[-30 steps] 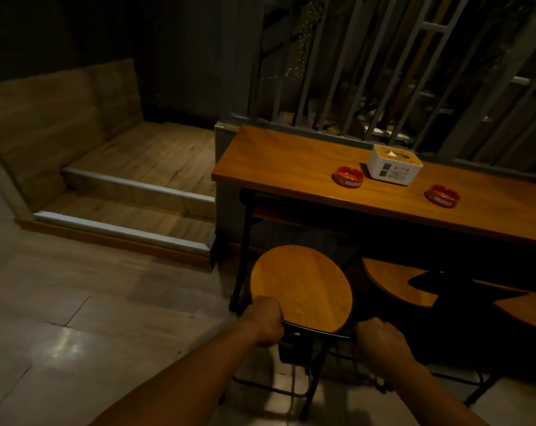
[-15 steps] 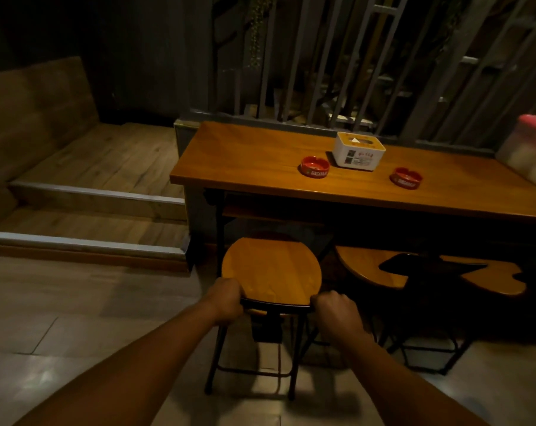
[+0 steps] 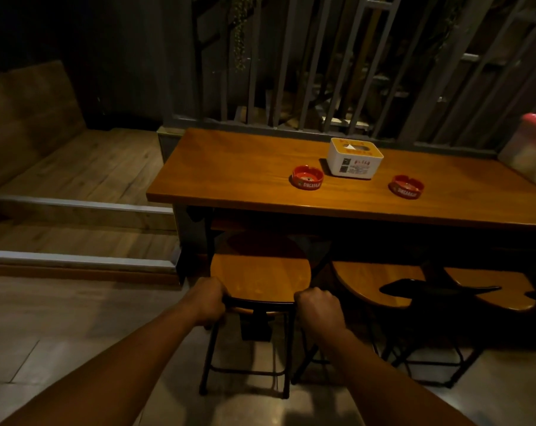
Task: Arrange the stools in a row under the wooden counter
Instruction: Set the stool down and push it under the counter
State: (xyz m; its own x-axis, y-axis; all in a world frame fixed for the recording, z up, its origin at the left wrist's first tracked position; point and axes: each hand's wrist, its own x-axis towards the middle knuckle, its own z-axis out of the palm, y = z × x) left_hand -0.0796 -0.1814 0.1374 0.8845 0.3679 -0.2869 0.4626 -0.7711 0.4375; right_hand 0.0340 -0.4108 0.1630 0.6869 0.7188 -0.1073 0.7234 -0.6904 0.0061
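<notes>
The wooden counter [image 3: 245,176] stands against a grey slatted fence [image 3: 337,72], with wooden steps [image 3: 76,210] to its left. Three round stools stand in a row at its near edge: the left stool [image 3: 260,275] has the far part of its seat in the shadow under the counter, the middle stool [image 3: 374,281] and the right stool [image 3: 491,287] are beside it. The left hand [image 3: 210,301] and the right hand [image 3: 317,310] are both closed around the near rim of the left stool. On the counter are a white tissue box [image 3: 354,162] and two red ashtrays [image 3: 308,177], one on each side of it.
</notes>
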